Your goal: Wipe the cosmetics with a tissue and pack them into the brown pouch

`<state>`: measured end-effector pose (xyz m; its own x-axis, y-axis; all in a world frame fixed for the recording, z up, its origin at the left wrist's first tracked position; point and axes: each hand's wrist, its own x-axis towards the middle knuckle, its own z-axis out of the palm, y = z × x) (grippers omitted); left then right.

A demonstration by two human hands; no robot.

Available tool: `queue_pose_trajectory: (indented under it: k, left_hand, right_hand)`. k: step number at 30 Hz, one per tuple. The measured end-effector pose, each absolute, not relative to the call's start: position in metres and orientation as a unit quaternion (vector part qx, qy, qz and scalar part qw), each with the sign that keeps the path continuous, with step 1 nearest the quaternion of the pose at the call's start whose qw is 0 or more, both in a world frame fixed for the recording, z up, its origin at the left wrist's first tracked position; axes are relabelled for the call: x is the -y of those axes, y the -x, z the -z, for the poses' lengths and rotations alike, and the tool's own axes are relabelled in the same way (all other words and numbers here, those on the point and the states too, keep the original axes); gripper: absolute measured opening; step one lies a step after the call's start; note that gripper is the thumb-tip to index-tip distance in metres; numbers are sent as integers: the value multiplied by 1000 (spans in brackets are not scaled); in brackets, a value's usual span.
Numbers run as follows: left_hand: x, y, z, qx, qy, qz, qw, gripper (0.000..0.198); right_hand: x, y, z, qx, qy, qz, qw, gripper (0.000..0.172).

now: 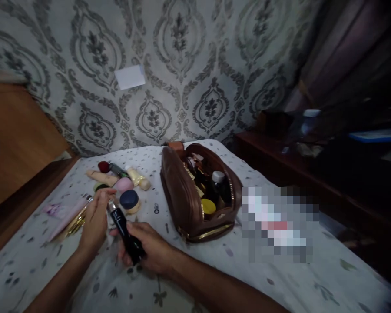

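Note:
My right hand (pixel 143 243) is wrapped around a glossy black bottle (pixel 125 234) with a clear or silvery tip, tilted up toward the left. My left hand (pixel 96 217) is beside that tip, its fingers stretched out and nothing visible in them. Just beyond the hands are a jar with a dark blue lid (pixel 129 200), a pink sponge (pixel 124 185) and a pale yellow tube (pixel 135 174). Left of my left hand lie gold-coloured sticks, perhaps brush handles (pixel 74 223), and a pale pink tube (pixel 70 215). A dark red brush head (pixel 103 166) shows farther back.
An unzipped brown toiletry bag (pixel 179 195) stands on the patterned sheet (pixel 195 278), holding a grey-capped dark bottle (pixel 218 184) and a yellow-lidded container (pixel 208 208). A pixelated patch hides something at right. Patterned wall behind, wooden board (pixel 19 139) left, dark reddish furniture (pixel 263 156) right.

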<state>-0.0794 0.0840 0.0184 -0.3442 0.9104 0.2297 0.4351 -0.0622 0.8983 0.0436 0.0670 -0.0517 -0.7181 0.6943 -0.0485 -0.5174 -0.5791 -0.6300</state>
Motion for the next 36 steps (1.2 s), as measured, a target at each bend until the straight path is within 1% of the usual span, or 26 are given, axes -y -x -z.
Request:
queue_pose_trajectory:
  k: [2, 5, 7, 9, 11, 13, 15, 19, 22, 24, 26, 30, 33, 36]
  left_hand:
    - [-82, 74, -16, -629, -494, -516, 308, 64]
    - [-74, 71, -4, -591, -473, -495, 427, 62]
    - [-69, 71, 7, -578, -491, -457, 465, 59]
    - [-66, 74, 14, -574, -516, -432, 467, 53]
    - [-66, 79, 14, -569, -556, -432, 424, 43]
    - [-70, 85, 7, -564, -618, -429, 340, 35]
    - [-73, 91, -3, -553, -688, -395, 255, 29]
    - [-74, 106, -14, -544, -807, -205, 103, 23]
    - [-71, 117, -5, -523, -848, -81, -25, 27]
    - [-68, 122, 6, -502, -862, -32, -61, 30]
    - [-66, 122, 14, -487, -869, -9, -84, 31]
    - [-57, 111, 16, -502, -855, -24, -125, 39]
    - [-51, 103, 15, -531, -837, -32, -126, 50]
    - [-51, 111, 23, -542, -834, -24, -100, 52]
  right_hand:
    - [-68, -40, 55, 327, 173, -845, 385, 65]
    - [-69, -35, 60, 340, 222, -813, 418, 69]
    - [-70, -33, 62, 346, 252, -800, 421, 73]
    - [-70, -32, 64, 360, 274, -791, 413, 75]
    - [-70, -32, 66, 382, 288, -775, 414, 73]
    - [-69, -35, 66, 421, 305, -737, 432, 68]
    - [-70, -38, 64, 462, 322, -681, 468, 62]
    - [-71, -46, 58, 498, 331, -588, 544, 47]
    - [-69, -46, 58, 508, 319, -578, 553, 37]
    - [-69, -44, 62, 516, 315, -580, 546, 28]
    - [-68, -42, 66, 525, 324, -575, 537, 22]
    - [-65, -43, 66, 547, 342, -545, 535, 14]
    - [-62, -48, 59, 574, 339, -527, 527, 9]
    - [-60, -51, 54, 583, 327, -530, 521, 9]
